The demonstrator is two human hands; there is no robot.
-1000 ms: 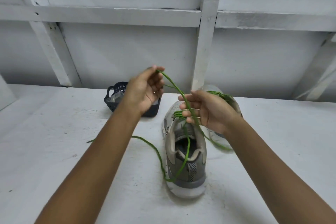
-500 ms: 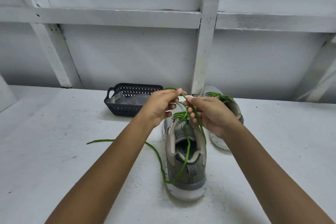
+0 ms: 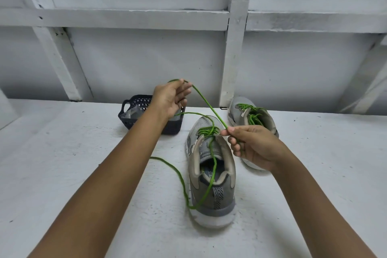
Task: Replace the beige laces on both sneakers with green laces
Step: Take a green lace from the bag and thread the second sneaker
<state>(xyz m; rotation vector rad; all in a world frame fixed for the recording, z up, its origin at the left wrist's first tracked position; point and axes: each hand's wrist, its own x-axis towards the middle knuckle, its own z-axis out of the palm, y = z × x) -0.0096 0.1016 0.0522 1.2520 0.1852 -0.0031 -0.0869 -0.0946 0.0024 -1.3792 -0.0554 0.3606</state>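
A grey sneaker (image 3: pixel 211 174) stands heel toward me in the middle of the white surface, a green lace (image 3: pixel 207 102) threaded through its front eyelets. My left hand (image 3: pixel 170 98) is raised above and left of the shoe and pinches the lace at its fingertips. My right hand (image 3: pixel 250 144) pinches the same strand lower down, just right of the shoe's tongue. The strand runs taut between both hands. Another part of the lace trails over the heel and loops onto the surface to the left. A second grey sneaker (image 3: pixel 251 117) with green lacing lies behind my right hand.
A dark plastic basket (image 3: pixel 134 115) holding clear wrapping sits behind my left wrist, near the wall. White wooden beams and panels (image 3: pixel 236 48) close off the back of the white surface (image 3: pixel 62 163).
My left hand has lifted up and to the left from the shoe's tongue, pulling the green lace out into a taut line. My right hand has shifted slightly right and down.
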